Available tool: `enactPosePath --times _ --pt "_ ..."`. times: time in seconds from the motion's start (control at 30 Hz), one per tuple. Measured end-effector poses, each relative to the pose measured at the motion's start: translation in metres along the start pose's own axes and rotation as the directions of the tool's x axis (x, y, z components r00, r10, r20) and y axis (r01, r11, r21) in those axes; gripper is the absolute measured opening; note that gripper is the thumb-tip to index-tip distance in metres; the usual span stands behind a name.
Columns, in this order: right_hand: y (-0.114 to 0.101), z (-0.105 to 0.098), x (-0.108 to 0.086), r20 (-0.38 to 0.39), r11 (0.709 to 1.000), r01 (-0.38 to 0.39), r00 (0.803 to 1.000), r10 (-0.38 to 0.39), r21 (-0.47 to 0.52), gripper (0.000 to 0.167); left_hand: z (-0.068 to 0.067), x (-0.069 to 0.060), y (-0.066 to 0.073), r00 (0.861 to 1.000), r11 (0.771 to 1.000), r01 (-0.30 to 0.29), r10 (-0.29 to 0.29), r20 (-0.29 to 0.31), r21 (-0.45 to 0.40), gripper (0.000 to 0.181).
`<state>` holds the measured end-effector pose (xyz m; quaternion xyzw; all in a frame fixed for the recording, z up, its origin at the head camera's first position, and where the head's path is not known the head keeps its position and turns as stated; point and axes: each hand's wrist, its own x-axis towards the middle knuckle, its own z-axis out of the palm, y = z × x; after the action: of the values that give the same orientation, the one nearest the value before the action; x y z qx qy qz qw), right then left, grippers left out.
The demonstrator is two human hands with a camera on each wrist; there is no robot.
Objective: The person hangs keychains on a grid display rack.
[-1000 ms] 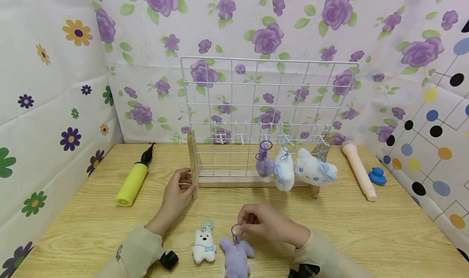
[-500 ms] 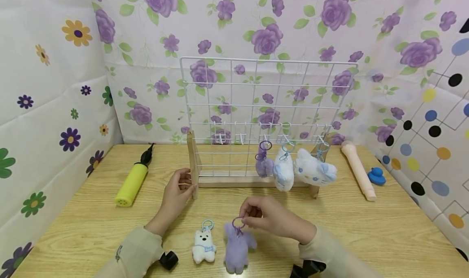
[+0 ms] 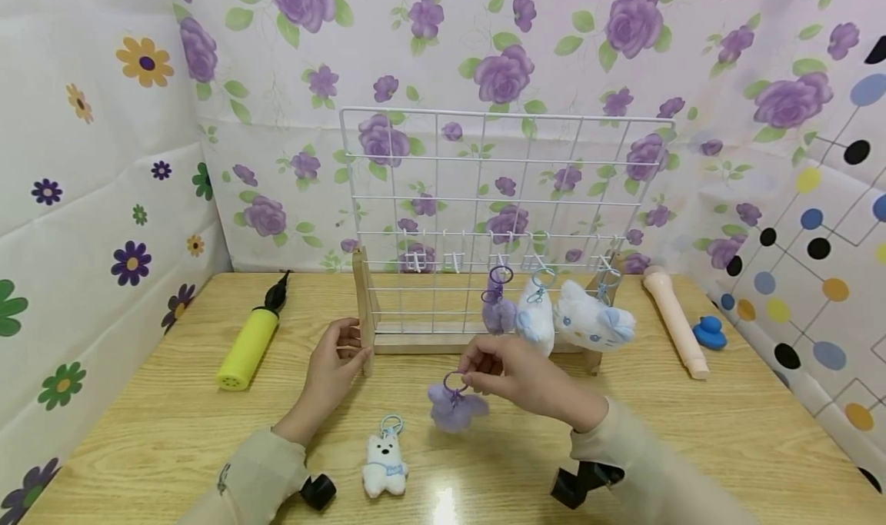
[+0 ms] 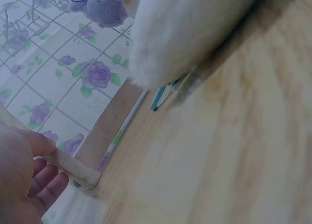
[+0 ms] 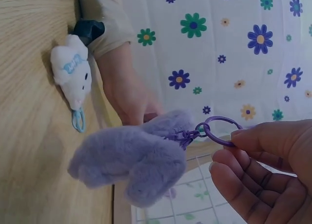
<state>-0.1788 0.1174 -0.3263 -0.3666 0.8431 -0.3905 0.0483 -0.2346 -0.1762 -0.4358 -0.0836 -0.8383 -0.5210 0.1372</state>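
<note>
1. Purple plush (image 3: 457, 411): hangs from its ring near centre, apparently clear of the table (image 3: 512, 479), on the near side of the rack. I judge it light, soft and squashable, not fragile; the fur should give little slip, but the body probably swings.
2. Purple ring (image 5: 222, 131): smooth and stiff-looking, possibly slippery. Best hold, I'd say: its rim, opposite the clasp, leaving the plush free to dangle.
3. Right hand (image 3: 501, 367): I see thumb and forefinger pinching that rim; remaining fingers loosely curled, off the fur.
4. White bear plush (image 3: 385, 463): lies near and left of the purple one, apart from it, ring pointing far.
5. Left hand (image 3: 335, 363): thumb and fingers grip the left wooden post (image 3: 363, 302), presumably steadying it.
6. Wire rack (image 3: 508, 114): beyond both hands; three plush charms (image 3: 588, 317) hang toward its right.
</note>
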Motion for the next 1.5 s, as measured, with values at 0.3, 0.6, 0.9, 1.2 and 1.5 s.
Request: enactPosePath --times 0.3,0.6,0.9,1.2,1.5 --pt "-0.019 -0.024 0.011 -0.027 0.998 -0.021 0.999 0.019 -0.062 0.006 0.0 -0.001 -0.001 1.0 1.0 0.001 -0.001 0.004 -0.01 0.047" --pt "-0.034 -0.047 0.028 -0.064 0.993 -0.042 0.997 0.035 -0.113 0.005 0.0 -0.001 -0.002 1.0 1.0 -0.009 0.009 -0.006 0.002 0.047" --pt "-0.041 -0.066 0.044 -0.087 0.989 -0.078 0.994 0.067 -0.125 0.004 0.0 -0.001 -0.002 1.0 1.0 -0.021 0.021 -0.01 0.002 0.046" --pt "-0.041 -0.077 0.054 -0.125 0.987 -0.111 0.988 0.096 -0.12 0.005 -0.001 0.0 -0.003 0.999 0.999 -0.036 0.036 -0.003 -0.003 0.047" --pt "-0.041 -0.081 0.062 -0.164 0.97 -0.174 0.976 0.146 -0.172 0.005 0.0 0.0 -0.002 0.999 0.999 -0.032 0.032 0.002 -0.021 0.046"
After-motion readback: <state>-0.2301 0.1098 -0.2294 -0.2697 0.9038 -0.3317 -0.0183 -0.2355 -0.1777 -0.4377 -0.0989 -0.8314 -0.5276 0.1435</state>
